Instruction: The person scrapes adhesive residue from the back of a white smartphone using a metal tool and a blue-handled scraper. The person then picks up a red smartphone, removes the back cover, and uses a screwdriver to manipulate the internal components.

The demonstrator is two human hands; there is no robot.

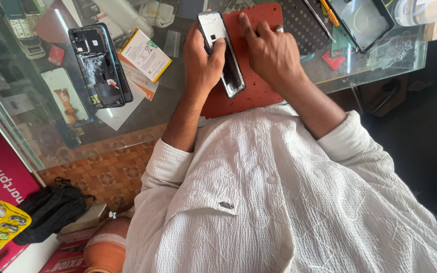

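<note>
My left hand grips an opened black phone by its edge, thumb across its body, over a red work mat on the glass counter. My right hand rests on the mat just right of the phone, fingers pointing away, with a small metal tool tip barely showing past the knuckles. Whether that hand grips the tool I cannot tell. A second phone frame with its back removed lies to the left.
A flat white and yellow battery lies beside the second frame on papers. A dark screen panel, tweezers and a screwdriver sit at the far right. The glass counter edge ends to the right. A black bag lies on the floor.
</note>
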